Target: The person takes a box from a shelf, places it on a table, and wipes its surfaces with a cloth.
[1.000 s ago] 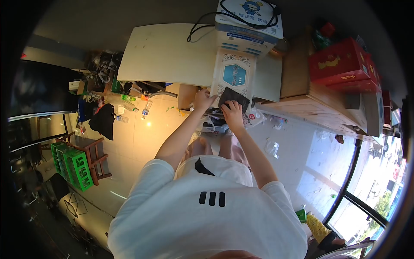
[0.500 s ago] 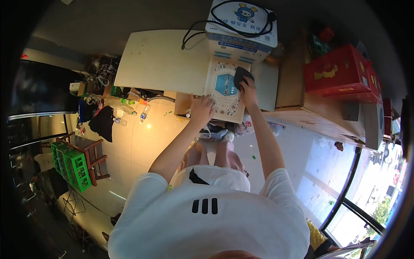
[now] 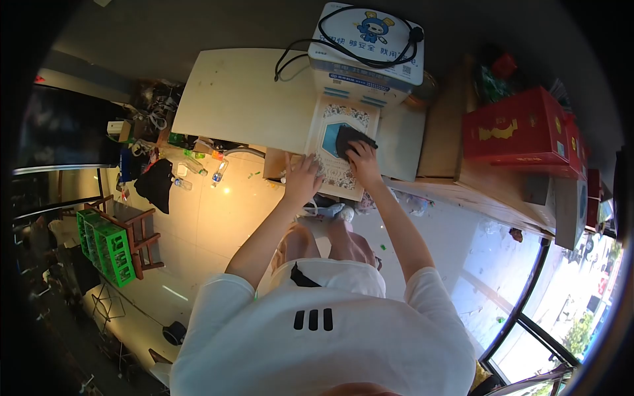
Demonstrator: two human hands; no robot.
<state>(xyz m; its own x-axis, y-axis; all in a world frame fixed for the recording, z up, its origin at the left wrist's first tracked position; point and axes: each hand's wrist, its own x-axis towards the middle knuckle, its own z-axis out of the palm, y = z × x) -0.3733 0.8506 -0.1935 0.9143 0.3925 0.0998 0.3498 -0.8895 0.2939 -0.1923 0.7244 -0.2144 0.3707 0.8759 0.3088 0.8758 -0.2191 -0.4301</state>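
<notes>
A flat box (image 3: 342, 179) with a floral pattern and a blue hexagon lies at the front edge of the pale table (image 3: 244, 99), against a white and blue machine. My right hand (image 3: 362, 162) presses a dark cloth (image 3: 351, 139) onto the box's top, its fingers bent over the cloth's lower right part. The cloth covers part of the hexagon. Resting at the box's left edge is my left hand (image 3: 303, 178), with its fingers spread and nothing held in them.
The white and blue machine (image 3: 370, 39) carries a black cable. A red box (image 3: 515, 129) stands on the wooden cabinet (image 3: 489, 191) at right. Bottles (image 3: 218, 173) and a black bag (image 3: 154, 187) lie on the floor at left, near a green crate (image 3: 109, 249).
The cloth and my right hand went from the box's lower part up to its right edge, then left onto the hexagon. My left hand shifted from beside the box to its left edge.
</notes>
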